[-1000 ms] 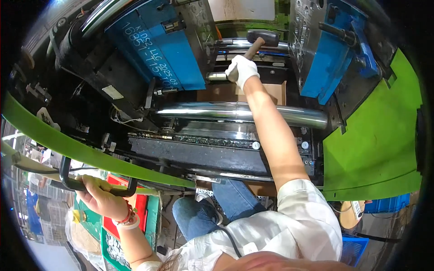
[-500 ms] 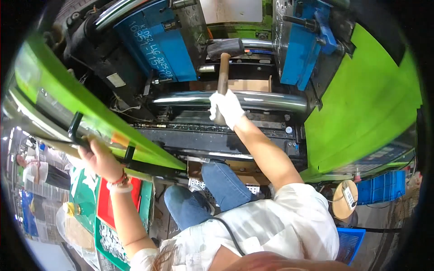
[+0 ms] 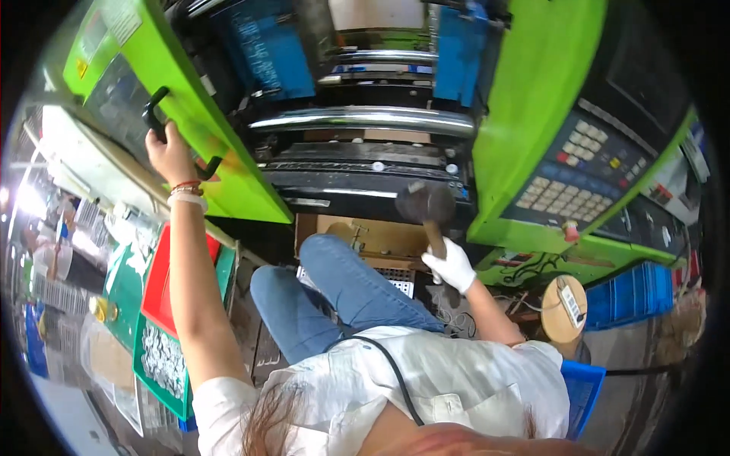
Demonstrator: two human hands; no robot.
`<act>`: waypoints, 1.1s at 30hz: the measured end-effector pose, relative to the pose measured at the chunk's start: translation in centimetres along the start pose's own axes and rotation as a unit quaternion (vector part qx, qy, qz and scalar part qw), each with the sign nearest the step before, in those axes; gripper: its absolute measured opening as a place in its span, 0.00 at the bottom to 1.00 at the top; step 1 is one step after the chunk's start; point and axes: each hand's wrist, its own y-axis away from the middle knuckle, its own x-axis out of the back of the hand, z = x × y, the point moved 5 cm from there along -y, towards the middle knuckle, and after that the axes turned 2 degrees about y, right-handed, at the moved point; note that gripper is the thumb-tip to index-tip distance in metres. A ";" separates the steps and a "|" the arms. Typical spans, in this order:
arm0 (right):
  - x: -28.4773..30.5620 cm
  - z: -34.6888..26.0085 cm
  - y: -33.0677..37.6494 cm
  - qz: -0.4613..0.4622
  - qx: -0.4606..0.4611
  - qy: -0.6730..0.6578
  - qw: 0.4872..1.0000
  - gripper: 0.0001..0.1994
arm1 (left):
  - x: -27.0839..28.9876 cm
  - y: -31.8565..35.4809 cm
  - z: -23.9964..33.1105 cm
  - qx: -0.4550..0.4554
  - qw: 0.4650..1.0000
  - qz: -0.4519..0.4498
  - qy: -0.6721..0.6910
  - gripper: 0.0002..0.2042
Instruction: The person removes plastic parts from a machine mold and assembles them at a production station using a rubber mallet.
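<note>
Out ahead and to my left, my bare left hand is curled round the bent, smooth black bar handle on a glossy green machine door. My right hand, in a white fabric glove, is closed around the brown shaft of a dark, blunt-headed mallet — its bulky head sits just beyond my glove. Farther out lies a polished round steel bar. Half a second ago the mallet's head was past that bar; now it is on my side, drawn back toward me — and my left arm reaches out straighter.
</note>
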 end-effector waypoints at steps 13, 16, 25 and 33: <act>1.7 37.2 16.5 0.024 -0.260 0.245 0.934 0.32 | -8.2 12.6 16.0 0.045 0.970 -0.136 0.198 0.10; 1.6 30.9 17.7 -0.014 -0.327 0.234 0.916 0.26 | -9.2 15.8 19.9 0.072 0.937 -0.199 0.279 0.09; 0.6 34.3 16.7 -0.034 -0.330 0.195 0.923 0.26 | -14.6 23.6 29.2 0.039 0.835 -0.405 0.371 0.32; 2.8 36.3 16.6 -0.066 -0.334 0.225 0.913 0.26 | -16.6 24.9 30.8 0.031 0.767 -0.499 0.402 0.40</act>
